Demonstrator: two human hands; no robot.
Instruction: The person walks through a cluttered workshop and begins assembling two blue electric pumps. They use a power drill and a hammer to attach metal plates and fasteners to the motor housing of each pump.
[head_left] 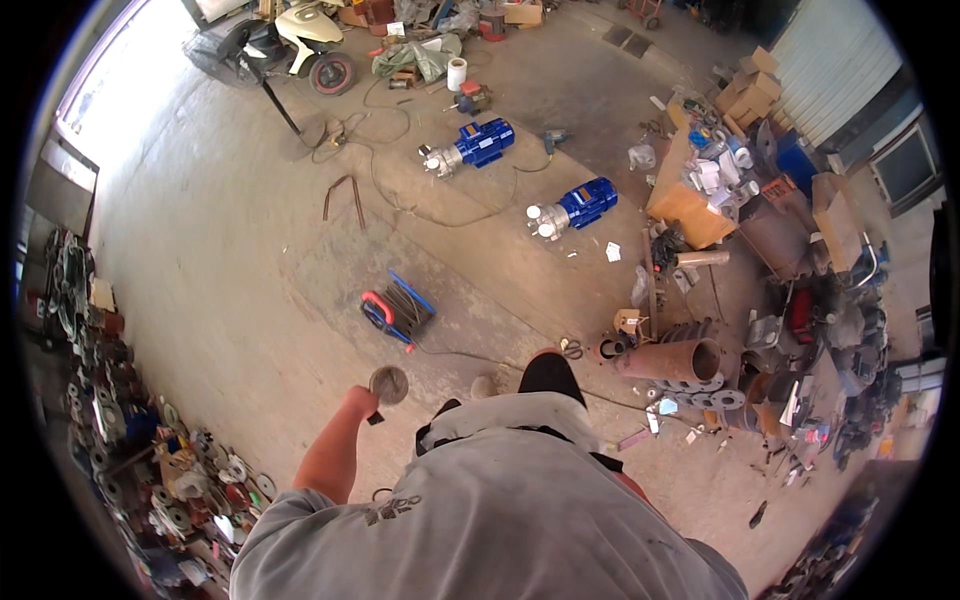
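My left hand point(362, 402) reaches out from the grey sleeve on the left, closed at the edge of a round, flat grey metal disc point(389, 384). The disc's exact kind is not clear. A small dark piece point(375, 418) shows just below the fingers. My right hand is hidden by my body. Ahead of the left hand, a cable reel point(400, 308) with a red handle and blue rim stands on the concrete floor. Farther off lie two blue motor-driven pumps point(484, 143) with silvery metal heads, the second pump point(588, 203) to the right and nearer.
A cable point(470, 354) runs from the reel rightward past my feet. A rusty pipe point(668, 362) and cluttered cartons point(692, 213) line the right. Metal parts point(160, 480) are heaped along the left. A scooter point(306, 38) stands far left; a bent rod point(346, 195) lies mid-floor.
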